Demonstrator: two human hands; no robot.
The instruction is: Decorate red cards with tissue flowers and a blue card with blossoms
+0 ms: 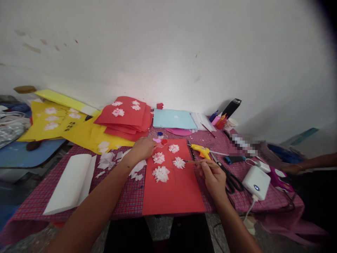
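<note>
A red sheet of card point(173, 196) lies on the table in front of me, with several white paper flowers point(161, 173) on its upper half. My right hand point(213, 177) grips a thin paintbrush point(196, 162). Its tip reaches the right edge of one flower point(179, 162); whether it touches is too small to tell. My left hand point(143, 149) rests at the card's upper left edge, fingers lying low beside small paint dishes point(163, 142) with pink and red colour. Torn white paper pieces point(106, 160) are scattered left of the card.
Right of the card lie a yellow glue gun point(200, 150), black scissors point(231, 179) and a white power bank point(256, 182). Red cards with flowers point(123, 116), a light blue sheet point(173, 118), paint bottles point(221, 121) and a black flask point(233, 107) stand behind. Another person's arm point(313, 162) shows at right.
</note>
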